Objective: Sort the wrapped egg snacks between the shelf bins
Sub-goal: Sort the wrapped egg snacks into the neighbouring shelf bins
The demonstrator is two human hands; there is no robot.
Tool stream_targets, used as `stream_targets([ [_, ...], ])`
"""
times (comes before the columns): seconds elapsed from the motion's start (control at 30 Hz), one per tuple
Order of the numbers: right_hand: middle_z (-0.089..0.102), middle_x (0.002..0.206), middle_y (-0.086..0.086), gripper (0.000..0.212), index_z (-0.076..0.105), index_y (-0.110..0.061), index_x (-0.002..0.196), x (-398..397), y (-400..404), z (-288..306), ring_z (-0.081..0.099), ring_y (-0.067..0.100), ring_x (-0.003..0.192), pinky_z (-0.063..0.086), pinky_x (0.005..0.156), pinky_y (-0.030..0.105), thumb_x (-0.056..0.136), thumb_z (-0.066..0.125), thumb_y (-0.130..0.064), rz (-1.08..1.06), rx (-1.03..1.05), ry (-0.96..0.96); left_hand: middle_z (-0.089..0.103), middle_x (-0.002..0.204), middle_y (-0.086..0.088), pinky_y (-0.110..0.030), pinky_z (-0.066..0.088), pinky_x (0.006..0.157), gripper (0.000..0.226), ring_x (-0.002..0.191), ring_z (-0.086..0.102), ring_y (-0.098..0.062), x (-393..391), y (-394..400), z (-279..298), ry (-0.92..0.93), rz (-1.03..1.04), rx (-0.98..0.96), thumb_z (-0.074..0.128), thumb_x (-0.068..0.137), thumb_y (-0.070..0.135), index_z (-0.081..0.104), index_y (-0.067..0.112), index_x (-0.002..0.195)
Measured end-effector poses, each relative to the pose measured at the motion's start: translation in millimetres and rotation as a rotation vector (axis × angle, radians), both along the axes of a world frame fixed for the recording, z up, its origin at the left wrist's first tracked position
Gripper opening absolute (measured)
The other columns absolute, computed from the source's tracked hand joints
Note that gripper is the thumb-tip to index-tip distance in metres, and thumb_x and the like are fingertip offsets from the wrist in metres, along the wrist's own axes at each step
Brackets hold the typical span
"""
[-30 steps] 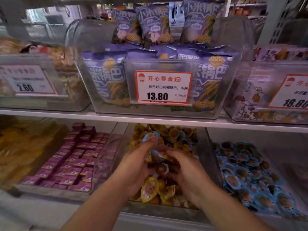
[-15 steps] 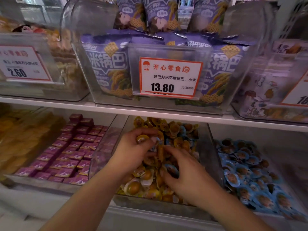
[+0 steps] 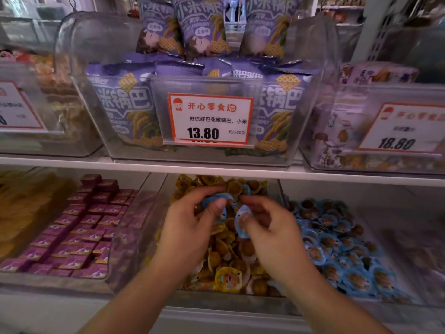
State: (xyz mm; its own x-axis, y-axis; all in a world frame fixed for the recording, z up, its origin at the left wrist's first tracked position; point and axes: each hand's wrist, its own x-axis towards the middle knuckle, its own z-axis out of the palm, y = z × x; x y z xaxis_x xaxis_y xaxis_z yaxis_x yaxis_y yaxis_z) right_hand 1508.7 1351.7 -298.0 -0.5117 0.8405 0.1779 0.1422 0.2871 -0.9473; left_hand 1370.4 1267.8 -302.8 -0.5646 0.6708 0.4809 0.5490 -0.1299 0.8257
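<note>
The head view looks down into the middle bin [image 3: 154,237] on the lower shelf, a clear tub heaped with yellow-wrapped egg snacks [image 3: 227,278], and everything here is placed against that bin. Each snack looks small and light, a firm rounded egg sealed in thin glossy film with a flat rim around it; the film is probably slippery and the egg inside could bruise if squeezed, so a light pinch on the flat rim, not the bulge, seems the sound hold. Both hands are above the back half of the bin. The left hand [image 3: 190,227] pinches a blue-wrapped snack [image 3: 216,197] between thumb and curled fingers, lifted clear of the yellow heap. The right hand [image 3: 272,230] grips a second blue-wrapped snack [image 3: 243,221] by its edge, just beside the first, the two nearly touching. These blue pieces look like strays; their matching pile fills the blue bin [image 3: 337,237] directly right of the middle bin, near the right hand. Left of the middle bin sits a bin of purple packets [image 3: 79,227], well apart from both hands.
</note>
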Motion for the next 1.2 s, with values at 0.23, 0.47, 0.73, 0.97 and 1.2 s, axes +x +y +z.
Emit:
stream_targets([
  [0.23,0.072,0.089,0.008,0.024,0.077,-0.018,0.100,32,-3,20,0.067,0.017,0.070,0.046,0.047,0.028,0.084,0.067,-0.032,0.208,-0.685,0.393,0.050,0.134,0.033,-0.013,0.031,0.109,0.035,0.133,0.038,0.011,57,18,0,0.261,-0.173,-0.091,0.049,0.095,0.051,0.051,0.048,0.129],
  [0.47,0.063,0.069,0.011,0.031,0.069,0.000,0.095,92,75,16,0.060,0.021,0.050,0.039,0.038,0.024,0.082,0.074,-0.027,-0.070,-0.549,0.258,0.054,0.137,0.020,-0.015,0.035,0.107,0.055,0.127,0.045,0.009,50,40,-9,0.332,-0.302,-0.289,0.028,0.098,0.065,0.054,0.036,0.137],
  [0.73,0.070,0.118,0.010,0.023,0.073,-0.014,0.099,99,161,-22,0.065,0.020,0.099,0.047,0.086,0.031,0.097,0.055,-0.027,-0.306,-0.097,-0.275,0.062,0.122,0.010,-0.032,0.051,0.092,0.028,0.107,0.061,-0.011,8,61,-25,0.481,-0.142,-0.501,0.050,0.099,0.032,0.061,0.035,0.125],
  [0.97,0.065,0.108,-0.027,0.025,0.064,-0.043,0.112,83,94,-28,0.059,-0.009,0.106,0.043,0.087,0.005,0.087,0.057,-0.041,0.002,0.168,-0.157,0.055,0.141,-0.001,-0.041,0.044,0.106,0.039,0.128,0.052,-0.023,-27,75,-16,0.712,-0.069,-0.533,0.050,0.098,0.039,0.060,0.025,0.133],
  [1.2,0.046,0.132,-0.013,0.039,0.056,-0.029,0.134,59,55,-33,0.049,0.000,0.120,0.047,0.102,0.032,0.097,0.046,-0.037,0.089,0.323,-0.167,0.047,0.147,-0.003,-0.038,0.039,0.107,0.056,0.133,0.046,-0.025,-35,122,-26,0.834,-0.204,-0.708,0.053,0.095,0.044,0.040,0.029,0.148],
])
